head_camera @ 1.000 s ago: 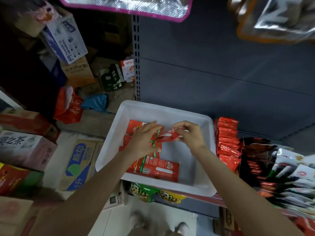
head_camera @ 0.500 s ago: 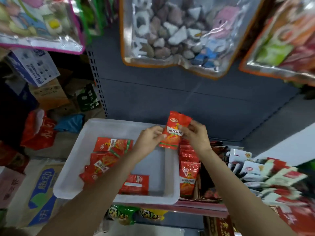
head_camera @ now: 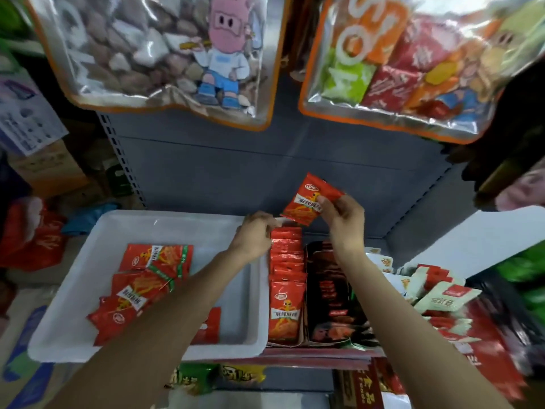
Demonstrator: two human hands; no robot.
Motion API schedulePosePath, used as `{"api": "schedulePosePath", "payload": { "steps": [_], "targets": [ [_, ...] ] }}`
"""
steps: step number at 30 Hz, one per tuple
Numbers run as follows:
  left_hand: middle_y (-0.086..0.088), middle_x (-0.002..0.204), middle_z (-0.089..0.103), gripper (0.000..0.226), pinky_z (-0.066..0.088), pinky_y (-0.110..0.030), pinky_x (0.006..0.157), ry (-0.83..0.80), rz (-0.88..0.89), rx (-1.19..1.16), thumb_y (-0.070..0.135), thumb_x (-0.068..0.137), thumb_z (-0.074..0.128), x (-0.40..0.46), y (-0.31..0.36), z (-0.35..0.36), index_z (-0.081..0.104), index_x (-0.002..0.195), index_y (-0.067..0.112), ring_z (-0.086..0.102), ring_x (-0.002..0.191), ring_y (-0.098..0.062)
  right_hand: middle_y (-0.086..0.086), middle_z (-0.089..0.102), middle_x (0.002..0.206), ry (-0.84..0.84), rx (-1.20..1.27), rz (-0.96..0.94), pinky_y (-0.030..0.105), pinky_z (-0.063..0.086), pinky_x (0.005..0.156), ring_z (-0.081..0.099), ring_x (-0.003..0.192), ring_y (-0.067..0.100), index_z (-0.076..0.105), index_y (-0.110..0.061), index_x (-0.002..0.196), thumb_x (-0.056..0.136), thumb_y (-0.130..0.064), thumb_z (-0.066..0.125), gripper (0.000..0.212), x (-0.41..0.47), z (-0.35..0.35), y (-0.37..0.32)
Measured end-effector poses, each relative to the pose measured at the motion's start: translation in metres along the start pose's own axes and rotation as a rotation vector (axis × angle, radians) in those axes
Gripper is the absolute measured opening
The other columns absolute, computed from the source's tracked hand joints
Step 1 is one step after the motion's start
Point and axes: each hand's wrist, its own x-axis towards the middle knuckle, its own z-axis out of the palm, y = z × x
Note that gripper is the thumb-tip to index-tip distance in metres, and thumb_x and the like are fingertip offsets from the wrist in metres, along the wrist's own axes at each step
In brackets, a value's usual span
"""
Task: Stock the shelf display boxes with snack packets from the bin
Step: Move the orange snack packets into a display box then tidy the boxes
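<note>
One flat red foil snack packet (head_camera: 309, 200) is pinched at its right edge by the right hand (head_camera: 343, 218), above the red-packet display box (head_camera: 286, 278). Left hand (head_camera: 255, 236), fingers bent, touches the row's far end; grip unclear. Packet judged light, limp, slick: hold by a sealed edge.

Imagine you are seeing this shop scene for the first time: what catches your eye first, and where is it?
The red foil snack packet, pinched in the right hand above the shelf, draws the eye first. Below it, the left hand touches the row of matching red packets standing beside the white plastic bin. Two big clear hanging bags fill the top.
</note>
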Motion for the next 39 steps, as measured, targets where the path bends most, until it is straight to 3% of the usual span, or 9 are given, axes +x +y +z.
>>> {"api": "schedulePosePath", "payload": {
  "steps": [3,7,15,19,23,29,32,36,39],
  "targets": [
    [-0.006,0.136,0.048,0.042,0.037,-0.041,0.103,-0.007,0.077,0.056,-0.007,0.079,0.051,-0.007,-0.01,0.005,0.072,0.104,0.019,0.04,0.129,-0.025,-0.003,0.069,0.088,-0.005,-0.002,0.006,0.033,0.053,0.084,0.066,0.088,0.015,0.064,-0.023,0.083,0.089,-0.01,0.062,0.015,0.003,0.0,0.005],
    [-0.005,0.143,0.042,0.047,0.033,-0.04,0.106,-0.04,0.104,0.098,-0.008,0.08,0.05,-0.015,-0.012,0.006,0.07,0.109,0.023,0.034,0.132,-0.024,-0.005,0.07,0.087,-0.104,-0.048,0.089,0.032,0.054,0.081,0.068,0.085,0.012,0.063,-0.023,0.084,0.089,-0.01,0.062,0.014,0.002,0.004,0.016],
    [-0.005,0.133,0.049,0.044,0.035,-0.036,0.106,-0.069,0.089,0.014,-0.006,0.082,0.053,-0.022,-0.008,-0.002,0.065,0.117,0.017,0.042,0.126,-0.019,0.001,0.069,0.102,-0.262,-0.602,0.045,0.016,0.047,0.084,0.062,0.095,0.011,0.067,-0.012,0.103,0.087,0.001,0.058,0.023,0.005,0.008,0.029],
    [-0.006,0.122,0.057,0.037,0.04,-0.027,0.1,0.018,0.068,-0.07,-0.007,0.085,0.051,-0.029,-0.002,-0.007,0.064,0.114,0.012,0.05,0.117,-0.018,0.003,0.068,0.11,-0.442,-0.835,-0.005,0.017,0.044,0.084,0.063,0.103,0.017,0.064,-0.009,0.11,0.09,-0.002,0.054,0.023,0.001,0.016,0.026],
    [-0.002,0.115,0.062,0.032,0.039,-0.017,0.094,0.189,0.036,-0.166,-0.005,0.086,0.051,-0.044,-0.011,-0.015,0.065,0.11,0.011,0.055,0.106,-0.011,0.01,0.064,0.114,-0.413,-0.881,-0.139,0.032,0.047,0.091,0.058,0.108,0.026,0.061,-0.008,0.116,0.089,-0.002,0.052,0.029,-0.014,0.035,0.03],
    [-0.004,0.102,0.067,0.019,0.049,-0.027,0.083,0.366,-0.114,-0.049,0.005,0.089,0.055,-0.092,-0.079,-0.046,0.064,0.105,0.01,0.062,0.092,-0.015,0.013,0.056,0.126,-0.603,-0.845,-0.212,0.028,0.039,0.098,0.052,0.116,0.026,0.056,-0.005,0.124,0.09,-0.002,0.049,0.034,-0.051,0.102,0.035],
    [-0.005,0.108,0.064,0.02,0.048,-0.032,0.088,0.297,-0.294,0.125,0.013,0.092,0.055,-0.115,-0.129,-0.06,0.061,0.11,0.015,0.062,0.098,-0.021,0.014,0.054,0.128,-0.703,-0.843,-0.099,0.028,0.037,0.098,0.051,0.118,0.028,0.051,-0.005,0.128,0.092,-0.006,0.05,0.036,-0.068,0.14,0.052],
    [-0.003,0.129,0.054,0.046,0.046,-0.037,0.097,0.052,-0.484,0.182,0.025,0.086,0.065,-0.133,-0.18,-0.077,0.05,0.13,0.018,0.056,0.113,-0.024,0.014,0.052,0.129,-0.838,-0.89,0.091,0.03,0.038,0.094,0.05,0.12,0.03,0.047,-0.007,0.132,0.091,-0.014,0.053,0.041,-0.088,0.187,0.083],
    [-0.008,0.137,0.046,0.069,0.04,-0.04,0.102,-0.067,-0.499,0.274,0.028,0.077,0.075,-0.141,-0.2,-0.08,0.044,0.137,0.019,0.047,0.122,-0.028,0.011,0.03,0.151,-1.018,-0.913,0.106,0.027,0.026,0.108,0.033,0.137,0.027,0.026,-0.013,0.148,0.092,-0.014,0.055,0.063,-0.104,0.209,0.101]
  ]
}}
